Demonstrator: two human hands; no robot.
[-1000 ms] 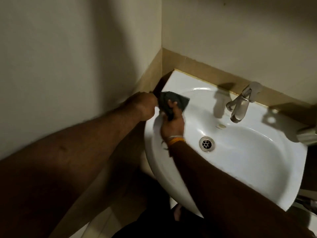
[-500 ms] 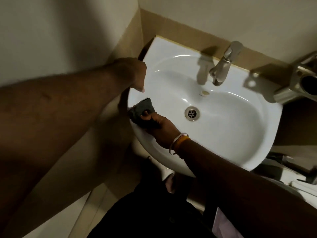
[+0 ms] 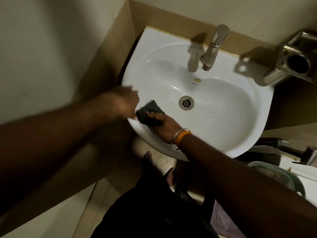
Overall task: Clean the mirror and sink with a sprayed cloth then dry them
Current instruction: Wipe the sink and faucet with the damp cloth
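At the far left stands a plain cream wall (image 3: 42, 48) with a tan tiled band running along its base. The left hand (image 3: 126, 102) reaches across it to the left rim of the white ceramic sink (image 3: 231, 131); it is motion-blurred, so I cannot tell whether its fingers are apart or curled, nor whether they touch the rim. Just to its right, a dark grey-green folded cloth (image 3: 150, 109) lies on the sink's near-left rim and inner slope. The right hand (image 3: 164, 125) presses down on the cloth, its fingers (image 3: 151, 115) curled over the fabric, with orange and pale bangles (image 3: 181, 137) on the wrist. Further right, the round steel drain (image 3: 186, 102) sits at the basin's bottom, and a brushed-metal tap (image 3: 213, 48) rises at the back rim. At the far right a steel wall-mounted holder (image 3: 295, 60) juts out beside the sink.
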